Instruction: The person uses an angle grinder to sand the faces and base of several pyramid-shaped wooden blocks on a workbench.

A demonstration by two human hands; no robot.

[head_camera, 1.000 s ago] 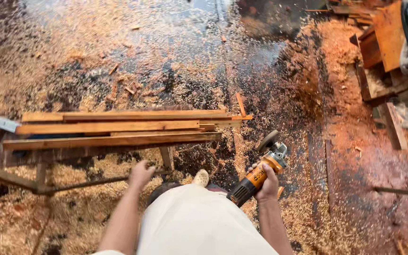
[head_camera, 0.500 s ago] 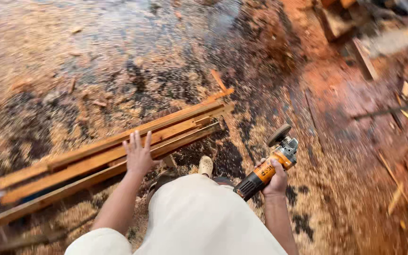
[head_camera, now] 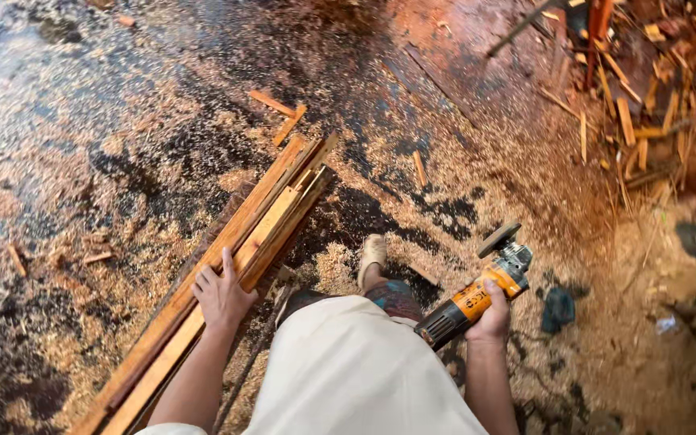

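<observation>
Several long wooden slats (head_camera: 235,258) lie stacked over the sawdust-covered floor (head_camera: 82,161), pinned flat under the open left hand (head_camera: 221,295), while the right hand (head_camera: 491,316) grips an orange angle grinder (head_camera: 477,294), disc held clear.

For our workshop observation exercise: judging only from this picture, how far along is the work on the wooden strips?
Done: thick sawdust and offcuts cover the floor, so much wood has been worked. In hand: the left hand lies flat on the stacked wooden strips, while the right hand holds an orange angle grinder off to the side, its disc clear of the wood. Left: how many strips remain unfinished cannot be told.
</observation>
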